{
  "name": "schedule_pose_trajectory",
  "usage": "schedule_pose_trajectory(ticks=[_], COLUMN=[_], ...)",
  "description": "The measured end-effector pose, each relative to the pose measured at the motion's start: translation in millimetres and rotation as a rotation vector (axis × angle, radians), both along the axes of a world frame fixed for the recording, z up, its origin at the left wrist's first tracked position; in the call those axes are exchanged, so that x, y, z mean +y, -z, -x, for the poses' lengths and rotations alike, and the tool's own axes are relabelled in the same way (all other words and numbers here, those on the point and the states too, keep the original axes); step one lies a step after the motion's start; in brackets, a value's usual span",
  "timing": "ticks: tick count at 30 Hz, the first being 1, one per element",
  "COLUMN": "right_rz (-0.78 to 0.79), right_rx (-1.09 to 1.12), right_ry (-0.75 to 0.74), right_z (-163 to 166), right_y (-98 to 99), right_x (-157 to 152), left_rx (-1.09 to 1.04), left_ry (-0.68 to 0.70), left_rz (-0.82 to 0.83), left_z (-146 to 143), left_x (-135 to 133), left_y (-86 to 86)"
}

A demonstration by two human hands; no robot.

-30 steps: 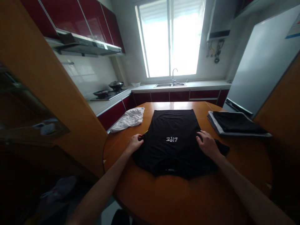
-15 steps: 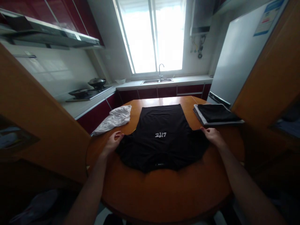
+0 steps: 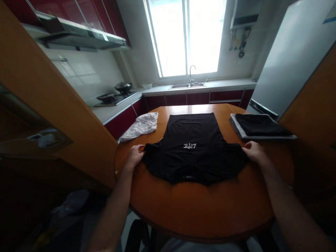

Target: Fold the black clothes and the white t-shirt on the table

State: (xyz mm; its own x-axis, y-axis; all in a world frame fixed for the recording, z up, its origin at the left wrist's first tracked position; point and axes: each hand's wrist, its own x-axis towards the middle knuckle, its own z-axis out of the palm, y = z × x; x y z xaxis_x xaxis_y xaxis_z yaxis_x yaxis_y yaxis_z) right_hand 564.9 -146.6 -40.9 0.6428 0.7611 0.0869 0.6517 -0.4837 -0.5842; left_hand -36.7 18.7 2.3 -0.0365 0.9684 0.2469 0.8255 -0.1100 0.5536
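Note:
A black T-shirt (image 3: 194, 133) lies spread flat on the wooden table (image 3: 199, 210), its collar toward me and its hem toward the window. White lettering on its chest appears upside down from where I stand. My left hand (image 3: 135, 156) pinches the end of the sleeve on the left side. At the opposite sleeve, my right hand (image 3: 254, 153) grips the cuff between thumb and fingers. Both sleeves are drawn out sideways, and the fabric between them shows slight wrinkles.
A crumpled white cloth (image 3: 141, 126) rests at the table's left edge. On the right is a stack of folded clothes (image 3: 262, 126), black on top. Beyond the table are a counter with a sink (image 3: 187, 85), a stove with pans (image 3: 123, 87), and a refrigerator (image 3: 291, 59).
The camera view has turned a little left, so everything appears shifted right. Both hands still hold the sleeves, and the sleeves look pulled slightly straighter.

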Motion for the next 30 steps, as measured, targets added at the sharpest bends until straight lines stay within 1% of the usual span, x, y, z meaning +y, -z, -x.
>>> schedule_pose_trajectory(ticks=[1, 2, 3, 4, 5, 6, 7, 8, 9, 10, 11, 13, 15, 17, 19, 22, 27, 30], right_rz=[-0.005, -0.041, -0.104, -0.189, -0.27, -0.323, -0.348, -0.341, -0.326, -0.294, -0.259, -0.217, -0.198, -0.194, -0.198, -0.198, -0.137, -0.031], right_rx=[-0.053, -0.108, -0.153, -0.192, -0.195, -0.166, -0.133, -0.116, -0.119, -0.139, -0.176, -0.271, -0.362, -0.426, -0.444, -0.389, -0.271, -0.183], right_ry=[0.023, 0.028, 0.0, -0.072, -0.191, -0.352, -0.538, -0.733, -0.885, -0.981, -1.037, -1.061, -1.044, -1.056, -1.1, -1.131, -1.14, -1.203], right_z=[6, 15, 27, 44, 63, 85, 108, 130, 150, 168, 183, 201, 208, 208, 206, 203, 199, 202], right_y=[-6.5, -14.1, -22.0, -29.6, -36.0, -40.7, -43.4, -44.1, -43.2, -41.0, -38.0, -31.7, -27.6, -27.4, -30.7, -38.0, -49.0, -58.4], right_x=[-2, -5, -11, -18, -28, -40, -52, -65, -78, -89, -97, -107, -108, -105, -105, -111, -129, -139], left_rx=[0.058, 0.099, 0.124, 0.134, 0.136, 0.156, 0.19, 0.243, 0.293, 0.345, 0.395, 0.467, 0.483, 0.428, 0.318, 0.173, 0.151, 0.153], left_ry=[0.008, 0.052, 0.134, 0.264, 0.433, 0.608, 0.762, 0.897, 0.989, 1.054, 1.092, 1.103, 1.081, 1.077, 1.105, 1.141, 1.176, 1.244], left_rz=[-0.062, -0.133, -0.192, -0.215, -0.193, -0.142, -0.101, -0.078, -0.09, -0.116, -0.153, -0.237, -0.299, -0.312, -0.269, -0.168, -0.098, -0.012], left_z=[-4, -10, -17, -25, -33, -41, -48, -54, -59, -63, -65, -67, -67, -67, -66, -63, -63, -66], left_x=[-6, -16, -28, -43, -60, -77, -95, -110, -123, -133, -138, -141, -136, -134, -137, -149, -164, -173], left_y=[-5.4, -11.6, -18.0, -23.9, -28.7, -32.0, -33.4, -32.8, -30.4, -26.6, -21.9, -12.0, -4.5, -1.4, -1.9, -5.0, -11.4, -17.5])
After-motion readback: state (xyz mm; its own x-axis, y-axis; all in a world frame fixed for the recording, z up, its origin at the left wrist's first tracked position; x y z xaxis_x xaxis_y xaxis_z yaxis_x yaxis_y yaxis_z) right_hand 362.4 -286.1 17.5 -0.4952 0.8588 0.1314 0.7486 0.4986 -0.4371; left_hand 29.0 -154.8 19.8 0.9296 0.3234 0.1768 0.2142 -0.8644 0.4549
